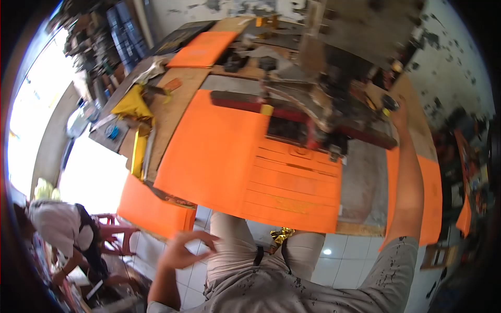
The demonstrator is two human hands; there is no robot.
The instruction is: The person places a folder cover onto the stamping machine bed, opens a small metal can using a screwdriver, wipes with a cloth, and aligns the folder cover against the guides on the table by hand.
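My left hand (183,250) is raised in front of my lap, below the edge of the orange sheets. Its thumb and fingers are curved with a gap between them, and nothing shows in it. Reaching far forward, my right hand (401,112) is at a black round knob (389,102) on the right of the press machine (318,99); its fingers are small and partly hidden. A large orange folder sheet (209,151) lies spread under the press, its right half (292,188) printed with dark lines and a small gold patch.
Orange sheets are stacked at the back (202,49), at lower left (154,208) and at right (425,193). Gold foil (133,104) hangs on the left, with a gold scrap (282,236) between my legs. Another person (65,229) bends at lower left beside a red stool (112,235).
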